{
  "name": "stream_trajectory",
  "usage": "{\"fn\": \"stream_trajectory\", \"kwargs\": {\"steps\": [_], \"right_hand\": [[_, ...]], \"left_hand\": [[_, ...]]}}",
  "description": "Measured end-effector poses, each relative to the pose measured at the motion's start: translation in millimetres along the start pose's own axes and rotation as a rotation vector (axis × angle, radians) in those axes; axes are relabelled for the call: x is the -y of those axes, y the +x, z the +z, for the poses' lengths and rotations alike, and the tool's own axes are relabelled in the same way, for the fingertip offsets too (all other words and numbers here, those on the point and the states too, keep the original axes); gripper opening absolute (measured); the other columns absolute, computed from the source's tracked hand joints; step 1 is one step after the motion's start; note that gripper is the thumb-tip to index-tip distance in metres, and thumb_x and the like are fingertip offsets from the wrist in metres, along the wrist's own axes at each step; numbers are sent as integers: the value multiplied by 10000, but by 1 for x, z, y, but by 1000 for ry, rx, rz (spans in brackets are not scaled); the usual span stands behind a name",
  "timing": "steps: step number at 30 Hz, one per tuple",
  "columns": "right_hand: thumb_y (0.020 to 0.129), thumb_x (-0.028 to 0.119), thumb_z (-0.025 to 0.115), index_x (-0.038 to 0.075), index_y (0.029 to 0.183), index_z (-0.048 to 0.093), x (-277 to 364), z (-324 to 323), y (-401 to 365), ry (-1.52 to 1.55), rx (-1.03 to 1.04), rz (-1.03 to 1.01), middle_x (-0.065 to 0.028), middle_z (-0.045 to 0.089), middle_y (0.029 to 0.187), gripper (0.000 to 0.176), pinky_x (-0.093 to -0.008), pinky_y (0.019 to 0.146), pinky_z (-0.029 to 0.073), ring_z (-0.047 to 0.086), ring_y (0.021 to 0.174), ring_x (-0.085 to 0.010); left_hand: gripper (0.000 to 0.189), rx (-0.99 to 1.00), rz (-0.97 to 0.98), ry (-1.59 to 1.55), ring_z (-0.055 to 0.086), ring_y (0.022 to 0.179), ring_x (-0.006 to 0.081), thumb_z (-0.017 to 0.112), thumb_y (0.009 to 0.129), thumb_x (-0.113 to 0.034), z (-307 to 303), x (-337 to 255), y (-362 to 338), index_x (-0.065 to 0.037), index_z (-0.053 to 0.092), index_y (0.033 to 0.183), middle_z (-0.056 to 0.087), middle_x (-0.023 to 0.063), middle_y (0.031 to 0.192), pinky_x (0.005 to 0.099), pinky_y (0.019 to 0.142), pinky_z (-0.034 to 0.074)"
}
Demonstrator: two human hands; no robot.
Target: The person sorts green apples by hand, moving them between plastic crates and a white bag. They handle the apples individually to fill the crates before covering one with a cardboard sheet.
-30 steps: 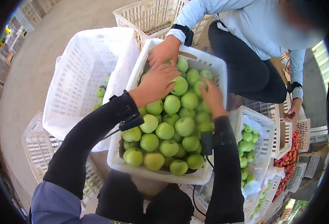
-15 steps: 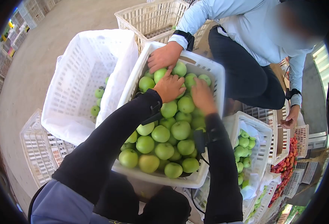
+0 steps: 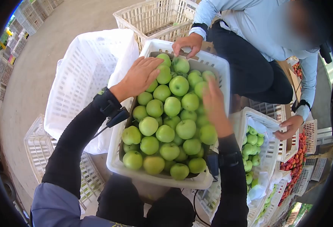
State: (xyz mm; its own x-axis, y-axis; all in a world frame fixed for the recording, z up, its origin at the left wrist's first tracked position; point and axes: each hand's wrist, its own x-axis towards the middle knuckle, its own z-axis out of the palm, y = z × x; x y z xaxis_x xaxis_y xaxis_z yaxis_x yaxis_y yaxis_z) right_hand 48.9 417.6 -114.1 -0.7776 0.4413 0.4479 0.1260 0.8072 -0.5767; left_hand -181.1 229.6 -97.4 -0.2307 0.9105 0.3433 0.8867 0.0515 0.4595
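I logged: left hand (image 3: 139,75), flat, fingers extended, shifted from mid-pile to the left edge of a rectangular white plastic crate (image 3: 157,180); right hand (image 3: 215,101), blurred, grip indeterminable; round green apples (image 3: 172,106), which lay between and below the hands, centrally uncovered.

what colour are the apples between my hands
Green apples, one slightly yellowish; the head view shows them best.
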Motion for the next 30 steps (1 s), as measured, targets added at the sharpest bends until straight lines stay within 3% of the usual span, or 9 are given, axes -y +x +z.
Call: {"fn": "stream_trajectory", "kwargs": {"steps": [6, 8, 16, 19, 22, 23, 25, 27, 30], "right_hand": [[903, 277, 590, 63, 1361, 458, 8, 93, 13, -357, 151, -103, -204, 463, 1372, 522, -477, 1009, 392, 493, 1206, -396], [864, 284, 635, 85, 1348, 465, 9, 100, 17, -343, 160, 58, -178, 466, 1350, 550, -480, 967, 421, 520, 1146, -391], [804, 299, 692, 98, 1300, 486, 10, 100, 25, -287, 225, 185, -168, 504, 1263, 574, -478, 909, 452, 535, 1109, -379], [783, 318, 711, 91, 1283, 487, 9, 99, 22, -326, 162, 109, -170, 513, 1229, 593, -479, 900, 456, 537, 1102, -375], [780, 325, 717, 77, 1334, 454, 3, 98, 26, -306, 189, 104, -184, 498, 1288, 662, -470, 946, 443, 518, 1153, -389], [791, 319, 712, 65, 1358, 437, 1, 96, 28, -260, 205, 74, -197, 484, 1323, 680, -462, 980, 426, 502, 1188, -392], [802, 313, 706, 53, 1382, 419, -9, 83, 20, -219, 215, 69, -210, 469, 1358, 698, -455, 1014, 409, 487, 1223, -395], [835, 278, 685, 32, 1402, 401, 13, 37, 14, 98, 205, 41, -228, 442, 1406, 681, -436, 1066, 369, 454, 1281, -382], [908, 171, 620, 33, 1382, 443, 81, -71, -29, 448, 206, 329, -122, 528, 1340, 524, -340, 953, 446, 567, 1157, -232]], "left_hand": [[478, 38, 40, 217, 427, 1298, 330, 501, 951, -211, 9, 12, -14, -47, 421, 1393, 479, 187, 1380, 464, 1113, 275], [522, 149, 55, 267, 425, 1299, 324, 556, 915, -223, 14, 7, -1, -71, 423, 1397, 477, 191, 1374, 450, 1110, 282], [571, 308, -33, 342, 600, 1019, 332, 699, 794, -256, 49, 18, 34, -125, 492, 1309, 527, 173, 1223, 442, 960, 413], [532, 139, -291, -184, 602, 1009, 343, 699, 785, -263, 53, 30, 26, -108, 509, 1257, 526, 181, 1221, 420, 943, 424], [568, 110, -92, 12, 596, 1027, 348, 670, 824, -309, 64, 38, 22, -98, 481, 1316, 517, 187, 1246, 443, 991, 388], [585, 93, 13, 336, 590, 1043, 346, 641, 849, -340, 67, 35, 22, -93, 460, 1347, 511, 197, 1267, 459, 1017, 357], [624, 94, 99, 710, 554, 1095, 342, 558, 908, -419, 74, 31, 20, -89, 412, 1417, 480, 231, 1336, 476, 1060, 291], [623, 105, 55, 637, 538, 1120, 342, 565, 905, -417, 72, 28, 17, -90, 416, 1414, 474, 237, 1346, 473, 1060, 292], [613, 25, 36, 575, 466, 1237, 347, 583, 902, -403, 71, 27, 16, -83, 434, 1403, 455, 223, 1387, 482, 1090, 267]]}}
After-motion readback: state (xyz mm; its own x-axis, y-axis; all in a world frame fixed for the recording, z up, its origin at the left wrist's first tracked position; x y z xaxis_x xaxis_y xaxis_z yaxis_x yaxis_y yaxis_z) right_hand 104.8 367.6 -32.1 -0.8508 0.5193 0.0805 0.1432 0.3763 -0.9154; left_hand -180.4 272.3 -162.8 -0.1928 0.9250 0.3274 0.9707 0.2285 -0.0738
